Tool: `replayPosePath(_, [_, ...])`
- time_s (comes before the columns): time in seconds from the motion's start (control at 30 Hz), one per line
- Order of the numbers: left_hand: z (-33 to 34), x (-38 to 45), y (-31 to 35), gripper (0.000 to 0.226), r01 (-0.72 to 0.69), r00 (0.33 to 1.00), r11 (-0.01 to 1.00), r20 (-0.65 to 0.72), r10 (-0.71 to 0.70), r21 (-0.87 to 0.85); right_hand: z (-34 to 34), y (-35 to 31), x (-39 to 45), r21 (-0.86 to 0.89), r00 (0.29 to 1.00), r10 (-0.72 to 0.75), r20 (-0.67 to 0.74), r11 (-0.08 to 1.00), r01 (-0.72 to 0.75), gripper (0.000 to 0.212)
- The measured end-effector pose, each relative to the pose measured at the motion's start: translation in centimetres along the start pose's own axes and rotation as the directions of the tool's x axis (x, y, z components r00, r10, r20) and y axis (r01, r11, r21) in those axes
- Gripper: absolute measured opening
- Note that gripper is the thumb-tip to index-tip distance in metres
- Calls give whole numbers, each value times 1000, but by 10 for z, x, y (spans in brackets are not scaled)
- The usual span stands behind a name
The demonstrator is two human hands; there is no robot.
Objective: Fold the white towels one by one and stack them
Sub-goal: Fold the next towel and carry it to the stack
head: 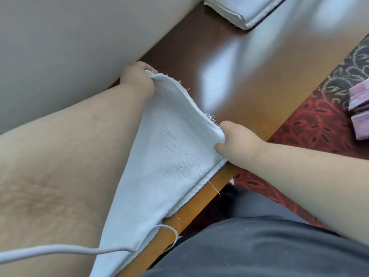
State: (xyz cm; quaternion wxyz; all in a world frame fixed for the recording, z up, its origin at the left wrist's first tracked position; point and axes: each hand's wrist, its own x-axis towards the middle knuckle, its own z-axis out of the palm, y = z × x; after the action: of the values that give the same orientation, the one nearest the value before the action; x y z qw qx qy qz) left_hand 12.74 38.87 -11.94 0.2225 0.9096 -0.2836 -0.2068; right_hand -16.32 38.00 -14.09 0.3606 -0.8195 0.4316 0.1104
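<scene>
Towel, soft white terry, frayed hem, seemingly doubled, between both hands' grips.

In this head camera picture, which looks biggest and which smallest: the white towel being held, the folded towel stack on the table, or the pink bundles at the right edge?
1. White towel, though nearness to the camera enlarges it.
2. Folded towel stack, cut off by the frame.
3. Pink bundles, also cut off.
The last two look close, so that order is unsure.
</scene>
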Motion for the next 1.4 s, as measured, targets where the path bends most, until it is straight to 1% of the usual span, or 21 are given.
replayPosePath(0.03, [-8, -5, -4, 19, -4, 1000, 1000, -11, 4, 2, 2, -2, -4, 35, 1000, 0, -7, 999, 0, 28])
replayPosePath(0.1, [-26, -14, -9, 23, -17, 999, 1000, 28, 17, 8, 5, -9, -13, 101, 1000, 7, -12, 995, -6, 31])
replayPosePath(0.17, [-45, -26, -15, 25, -4, 998, 1000, 55, 5, -15, 6, -20, -19, 109, 999, 24, 21, 994, -26, 32])
replayPosePath(0.27, [-66, -42, -32, 19, 92, 996, 983, 29, -88, -159, 8, -44, -28, 6, 999, -34, 36, 999, 34, 18])
replayPosePath(0.37, [-86, -60, -52, 22, 189, 981, 953, 8, -193, -235, 12, -74, -47, -83, 991, -122, 45, 989, 126, 21])
replayPosePath(0.47, [-109, -80, -71, 31, 278, 954, 910, -18, -298, -309, 22, -106, -70, -151, 974, -193, 116, 966, 209, 25])
replayPosePath(0.5, [-115, -87, -77, 32, 304, 945, 890, -14, -328, -338, 26, -118, -78, -172, 968, -209, 141, 958, 231, 30])
replayPosePath(0.6, [-136, -112, -98, 29, 383, 909, 788, 45, -414, -481, 38, -148, -105, -206, 950, -265, 163, 933, 296, 65])
replayPosePath(0.63, [-144, -119, -107, 27, 405, 898, 737, 82, -433, -541, 43, -156, -114, -184, 937, -307, 169, 924, 336, 70])
replayPosePath(0.7, [-165, -133, -126, 25, 427, 881, 624, 146, -451, -655, 52, -170, -135, -83, 893, -407, 193, 900, 428, 66])
replayPosePath(0.77, [-187, -147, -149, 26, 387, 877, 524, 128, -463, -759, 64, -183, -151, -33, 861, -464, 207, 877, 480, 50])
replayPosePath(0.8, [-197, -155, -160, 25, 364, 877, 515, 99, -469, -776, 71, -191, -157, -31, 855, -479, 199, 869, 494, 42])
replayPosePath(0.83, [-205, -165, -172, 23, 344, 885, 543, 71, -460, -766, 78, -200, -163, -40, 853, -488, 187, 864, 503, 37])
replayPosePath(0.9, [-219, -185, -195, 24, 300, 922, 657, 33, -387, -691, 93, -218, -174, -33, 837, -519, 175, 846, 532, 33])
replayPosePath(0.93, [-224, -196, -206, 27, 286, 932, 709, 15, -362, -644, 102, -226, -179, -7, 825, -534, 183, 839, 545, 33])
replayPosePath(1.0, [-237, -217, -227, 33, 267, 934, 766, -40, -356, -584, 120, -240, -192, 64, 800, -556, 226, 828, 557, 33])
replayPosePath(1.1, [-255, -248, -259, 37, 225, 926, 805, -135, -351, -549, 149, -264, -210, 113, 754, -581, 307, 809, 577, 32])
replayPosePath(1.2, [-265, -274, -293, 44, 224, 891, 790, -208, -403, -571, 181, -292, -223, 133, 714, -605, 352, 787, 602, 30])
replayPosePath(1.27, [-268, -286, -321, 43, 227, 868, 796, -254, -427, -562, 205, -308, -230, 149, 697, -615, 367, 779, 609, 32])
replayPosePath(1.37, [-265, -293, -366, 38, 253, 836, 835, -324, -443, -489, 244, -326, -238, 155, 682, -603, 414, 785, 600, 34])
replayPosePath(1.4, [-262, -295, -380, 37, 254, 826, 824, -329, -457, -506, 257, -330, -240, 143, 679, -594, 431, 788, 598, 34])
